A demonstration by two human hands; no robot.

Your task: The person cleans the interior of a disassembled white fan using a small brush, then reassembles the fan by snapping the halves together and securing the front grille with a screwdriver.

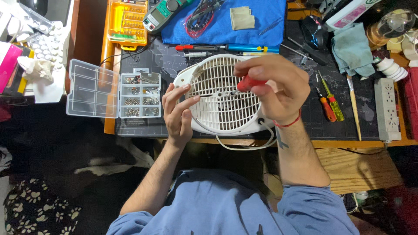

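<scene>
The right hand is closed around the red handle of a screwdriver, and the tool points toward the middle of a white fan grille. The left hand is half open, with its fingers spread and resting on the left edge of the same grille, so the fan lies between both hands and directly under them. The fan housing sits flat on a dark mat that covers the worktop, and its white cord hangs over the front edge. Just left of the left hand there is a clear plastic box with small compartments of screws, and its lid is open to the side. To the right of the right hand lie two small screwdrivers, one orange and one yellow, and a thin brush. Farther right is a white power strip. Behind the fan I see a blue cloth with a green multimeter on it, an orange bit case, and a grey-green rag. The person wears a blue shirt.
</scene>
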